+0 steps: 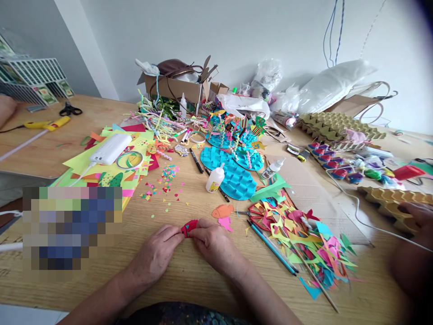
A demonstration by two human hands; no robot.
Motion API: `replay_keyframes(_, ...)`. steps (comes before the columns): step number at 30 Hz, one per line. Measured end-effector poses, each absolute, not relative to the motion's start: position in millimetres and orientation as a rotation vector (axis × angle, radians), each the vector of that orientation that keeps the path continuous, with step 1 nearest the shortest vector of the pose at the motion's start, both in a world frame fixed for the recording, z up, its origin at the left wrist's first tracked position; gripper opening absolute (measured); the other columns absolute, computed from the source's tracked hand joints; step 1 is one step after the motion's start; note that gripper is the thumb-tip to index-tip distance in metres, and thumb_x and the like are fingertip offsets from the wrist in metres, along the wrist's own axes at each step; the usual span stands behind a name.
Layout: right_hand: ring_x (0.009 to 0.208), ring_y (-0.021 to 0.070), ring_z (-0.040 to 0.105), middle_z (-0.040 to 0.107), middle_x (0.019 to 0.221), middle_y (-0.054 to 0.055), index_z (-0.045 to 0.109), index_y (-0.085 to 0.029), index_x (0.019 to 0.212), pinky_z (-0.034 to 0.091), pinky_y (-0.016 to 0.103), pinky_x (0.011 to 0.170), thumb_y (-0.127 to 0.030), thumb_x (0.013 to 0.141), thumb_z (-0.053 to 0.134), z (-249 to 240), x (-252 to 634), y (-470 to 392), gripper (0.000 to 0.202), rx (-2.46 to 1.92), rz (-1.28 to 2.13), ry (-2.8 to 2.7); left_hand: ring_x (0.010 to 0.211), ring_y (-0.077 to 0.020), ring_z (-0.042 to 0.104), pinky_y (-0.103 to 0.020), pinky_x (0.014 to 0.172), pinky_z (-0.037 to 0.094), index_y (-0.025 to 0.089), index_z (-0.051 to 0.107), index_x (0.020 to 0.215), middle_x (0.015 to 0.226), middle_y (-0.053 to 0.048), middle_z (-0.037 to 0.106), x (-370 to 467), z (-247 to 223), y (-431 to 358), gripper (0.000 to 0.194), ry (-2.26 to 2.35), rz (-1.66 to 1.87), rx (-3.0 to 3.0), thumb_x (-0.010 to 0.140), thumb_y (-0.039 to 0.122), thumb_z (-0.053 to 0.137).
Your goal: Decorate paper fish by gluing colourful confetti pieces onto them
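Between my two hands, just above or on the wooden table, is a small red paper fish (189, 228) with a dark eye spot and a blue patch. My left hand (157, 248) pinches its left end, and my right hand (213, 243) pinches its right end. Beyond my right hand lie an orange paper fish (222, 211) and a pink paper cutout (225, 223). A white glue bottle (215, 178) stands farther back, beside a blue scalloped card base (233, 176). Small coloured confetti pieces (169, 174) are scattered to the left.
Coloured paper scraps (304, 234) pile up at right, with blue pencils (272, 248) and a wooden stick (314, 282). A white power bank (111, 149) rests on coloured paper at left. Another person's hand (416, 216) is at the right edge, near egg trays (389, 198).
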State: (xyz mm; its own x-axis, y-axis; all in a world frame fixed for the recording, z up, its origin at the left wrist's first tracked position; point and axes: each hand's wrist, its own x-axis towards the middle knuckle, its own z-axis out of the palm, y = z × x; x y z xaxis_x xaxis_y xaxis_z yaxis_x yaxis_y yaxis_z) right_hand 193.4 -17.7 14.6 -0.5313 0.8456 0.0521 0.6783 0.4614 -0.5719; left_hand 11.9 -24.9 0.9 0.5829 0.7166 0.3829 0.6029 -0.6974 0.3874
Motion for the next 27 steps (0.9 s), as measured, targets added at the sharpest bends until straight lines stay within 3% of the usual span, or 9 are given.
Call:
replay_keyframes(7,0.070,0.0103,0.053,0.057,0.076,0.000,0.064,-0.020,0.081,0.036,0.018,0.060,-0.006,0.079,0.043,16,194,-18,0.025,-1.321,0.683,-2.391,0.082,-0.0158,0.053,-0.030,0.073,0.050,0.015,0.058,0.097,0.089,-0.006,0.059,11,0,-26,0.030,1.094,0.767,2.596,0.087,0.012,0.029)
replay_keyframes(19,0.069,0.0136,0.053,0.055,0.080,0.004,0.059,-0.019,0.094,0.041,0.023,0.061,-0.012,0.081,0.043,44,216,-17,0.021,-1.301,0.585,-2.113,0.084,-0.0131,0.057,-0.023,0.076,0.048,0.020,0.056,0.097,0.092,-0.002,0.061,6,13,-20,0.030,1.163,0.583,2.495,0.081,0.007,0.035)
replay_keyframes(27,0.068,0.0146,0.053,0.055,0.078,0.006,0.058,-0.018,0.090,0.041,0.024,0.058,-0.012,0.083,0.041,28,216,-19,0.019,-1.251,0.535,-2.077,0.083,-0.0178,0.057,-0.027,0.072,0.043,0.018,0.056,0.085,0.091,-0.005,0.061,-43,31,49,0.020,1.642,0.343,2.431,0.080,0.015,0.037)
